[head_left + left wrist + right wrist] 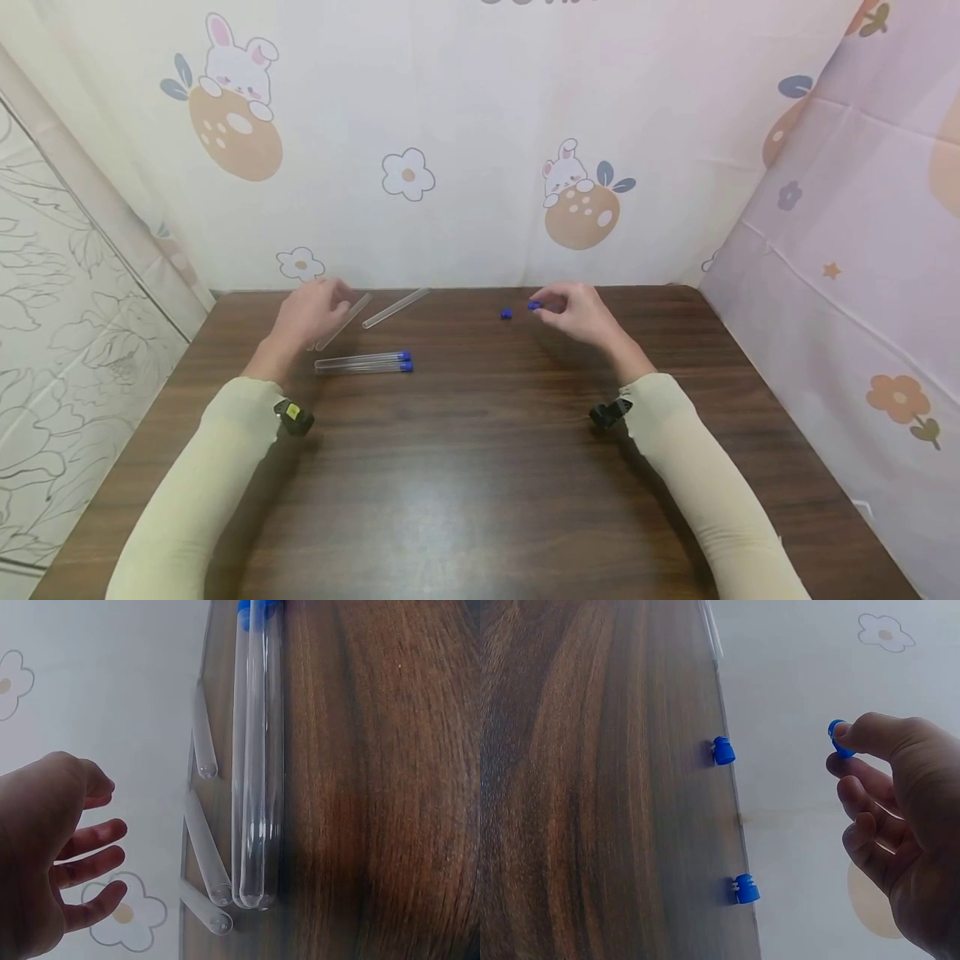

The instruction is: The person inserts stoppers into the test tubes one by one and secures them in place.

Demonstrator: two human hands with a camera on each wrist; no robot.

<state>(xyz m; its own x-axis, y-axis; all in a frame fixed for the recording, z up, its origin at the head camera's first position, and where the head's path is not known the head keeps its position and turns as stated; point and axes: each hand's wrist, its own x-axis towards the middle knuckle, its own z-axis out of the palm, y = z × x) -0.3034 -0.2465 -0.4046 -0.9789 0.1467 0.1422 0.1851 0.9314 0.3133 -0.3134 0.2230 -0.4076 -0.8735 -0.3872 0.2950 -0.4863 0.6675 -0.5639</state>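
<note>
My right hand (581, 313) pinches a small blue stopper (838, 738) between thumb and forefinger, held above the table. Two more blue stoppers stay on the tabletop in the right wrist view, an upper stopper (724, 751) and a lower stopper (745, 889). Near the far left side, my left hand (309, 315) hovers with fingers loosely bent and nothing in them. Close to it lie clear, uncapped test tubes, among them one tube (395, 308) and another (208, 851). Two test tubes with blue stoppers (362, 362) lie side by side in front of them.
The dark wooden table (450, 467) runs back to a patterned curtain (480, 125) at its far edge. A similar cloth (862, 208) hangs on the right. Each wrist carries a small black camera (295, 418).
</note>
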